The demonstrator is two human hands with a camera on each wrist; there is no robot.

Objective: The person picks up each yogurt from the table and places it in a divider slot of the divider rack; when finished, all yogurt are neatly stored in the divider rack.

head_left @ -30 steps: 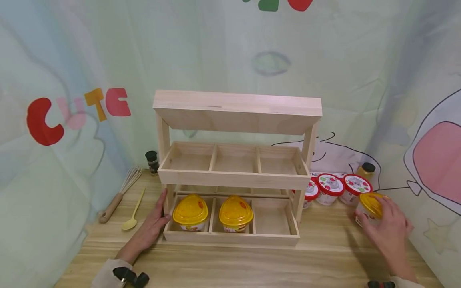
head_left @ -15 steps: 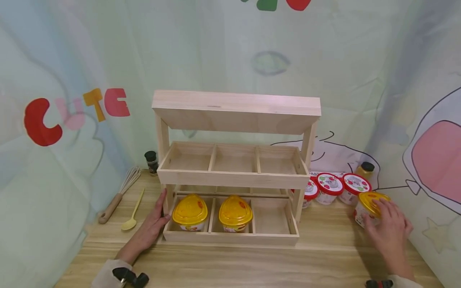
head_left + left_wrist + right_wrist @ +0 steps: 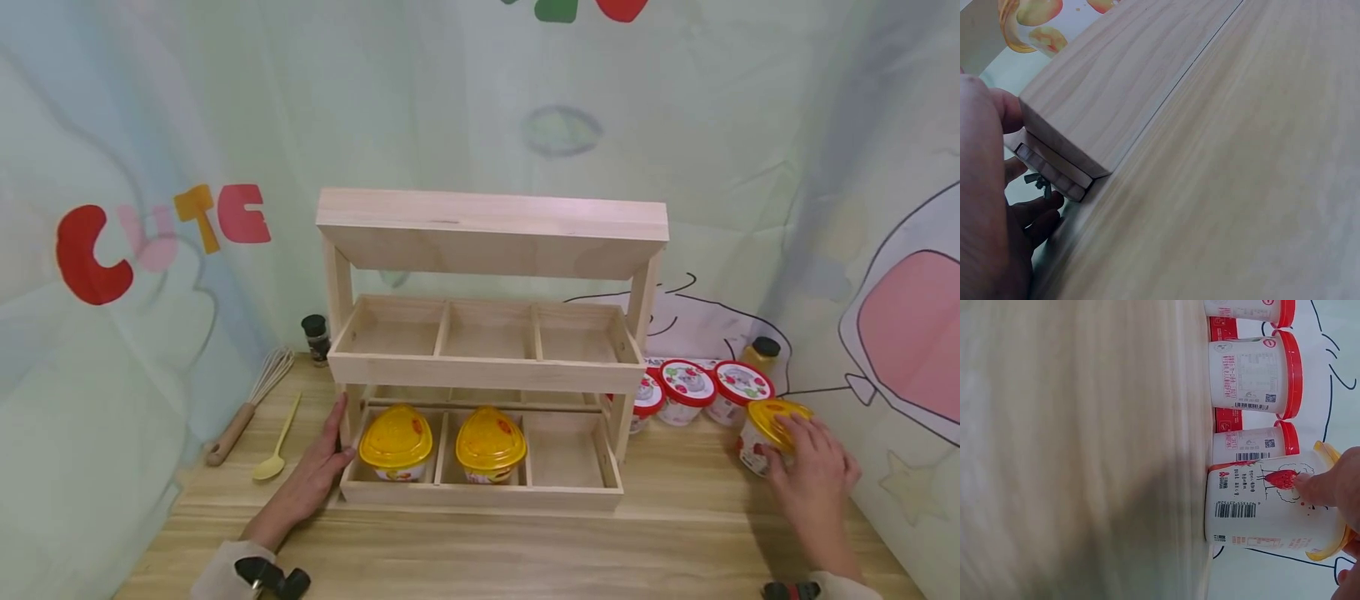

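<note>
"Where's the tub?"
"Lower right of the frame: my right hand (image 3: 813,475) curls around the yellow-lidded cup (image 3: 765,433). I should grip its sides, lifting level. My left hand (image 3: 311,475) rests flat against the wooden rack (image 3: 487,371)."

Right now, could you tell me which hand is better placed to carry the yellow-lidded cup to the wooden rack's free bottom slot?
Probably the right hand: it already holds the yellow-lidded plastic cup. The left hand rests against the wooden rack.

Red-lidded cup (image 3: 647,402) half behind rack post (image 3: 622,425) (label unreadable)
</note>
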